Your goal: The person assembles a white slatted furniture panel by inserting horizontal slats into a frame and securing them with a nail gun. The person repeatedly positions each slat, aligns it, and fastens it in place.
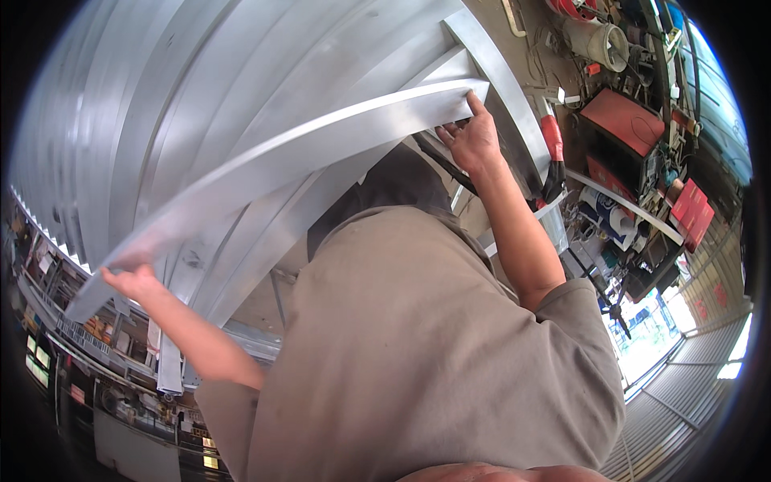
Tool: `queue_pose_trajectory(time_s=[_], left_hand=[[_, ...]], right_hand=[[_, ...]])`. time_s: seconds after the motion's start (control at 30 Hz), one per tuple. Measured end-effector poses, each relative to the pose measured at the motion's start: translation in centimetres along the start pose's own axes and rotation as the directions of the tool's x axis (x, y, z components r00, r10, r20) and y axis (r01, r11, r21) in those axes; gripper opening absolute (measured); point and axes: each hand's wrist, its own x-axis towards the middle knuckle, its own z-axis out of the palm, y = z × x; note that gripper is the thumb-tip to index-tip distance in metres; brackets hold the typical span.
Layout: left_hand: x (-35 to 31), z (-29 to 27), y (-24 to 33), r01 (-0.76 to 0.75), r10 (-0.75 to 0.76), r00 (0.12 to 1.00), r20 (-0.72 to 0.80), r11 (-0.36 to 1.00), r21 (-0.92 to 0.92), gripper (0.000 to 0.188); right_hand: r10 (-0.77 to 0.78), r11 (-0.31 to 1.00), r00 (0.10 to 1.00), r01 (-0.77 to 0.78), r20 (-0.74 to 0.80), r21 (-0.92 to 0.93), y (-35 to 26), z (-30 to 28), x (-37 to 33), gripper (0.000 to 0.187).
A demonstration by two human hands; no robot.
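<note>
A long, silver metal bar stretches across in front of me, bowed by the lens and slanting from the lower left up to the right. Near its left end my left hand grips the edge, its fingers partly hidden by the bar. My right hand holds the other end, with the thumb against the face and the fingers curled below. Beneath the bar lie long silver metal strips, side by side and slightly apart in places.
Right of the metal, a red-and-black handled tool stands at a frame edge. Beyond it are a red metal box, a white bucket and red cartons. Cluttered shelving runs along the left.
</note>
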Motion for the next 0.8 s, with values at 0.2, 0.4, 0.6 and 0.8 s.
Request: queue_pose_trajectory(time_s=[0.2,0.4,0.6,0.8], left_hand=[[-5.8,-9.0,-6.4,0.079,-0.108,0.974,-0.198,0.986,-0.147,0.079],[-8.1,-14.0,-10.4,0.100,-0.164,0.947,-0.277,0.968,-0.231,0.078],[-7.3,-12.6,-9.0,0.069,-0.107,0.974,-0.200,0.979,-0.189,0.079],[0.9,0.7,1.0,-0.004,0.004,1.000,-0.003,1.000,-0.019,0.085]], right_hand=[[-0.025,0.993,0.999,0.028,0.030,-0.114,-0.2,-2.4,1.3,0.059],[-0.024,0.986,1.000,0.026,0.013,-0.166,-0.4,-3.3,1.9,0.054],[-0.037,0.986,0.999,0.038,0.010,-0.161,-0.3,-3.2,2.0,0.051],[-0.008,0.990,0.997,-0.003,-0.074,-0.140,0.1,-1.4,1.5,0.059]])
